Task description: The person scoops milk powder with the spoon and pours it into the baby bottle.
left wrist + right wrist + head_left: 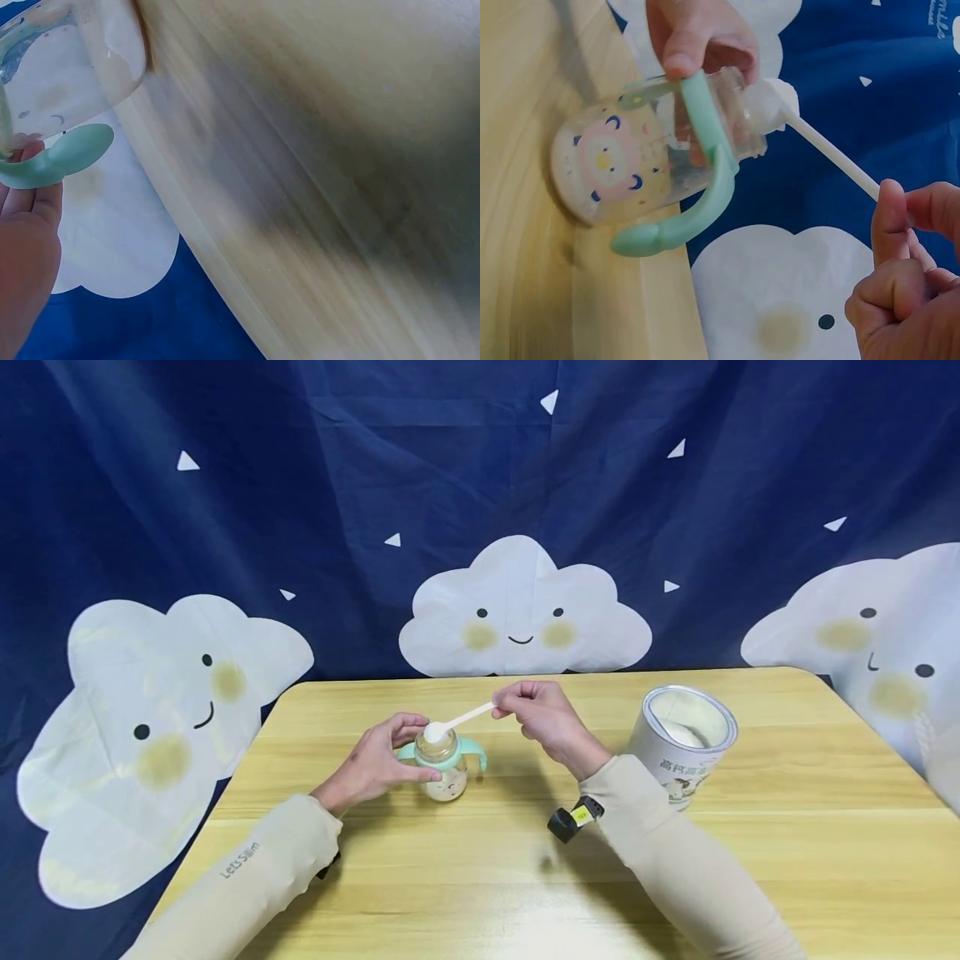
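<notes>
A clear baby bottle with a mint-green collar and two handles stands uncapped on the table, a bear face printed on its side. My left hand grips it at the collar, thumb in front and fingers behind; one green handle passes close to those fingers in the left wrist view. Between thumb and fingers my right hand pinches the end of a long white scoop. White powder heaps in the scoop's bowl, which is at the bottle's open mouth.
A large white can, lid off, stands on the wooden table to the right, with pale powder inside. Behind the table hangs a dark blue cloth with smiling clouds.
</notes>
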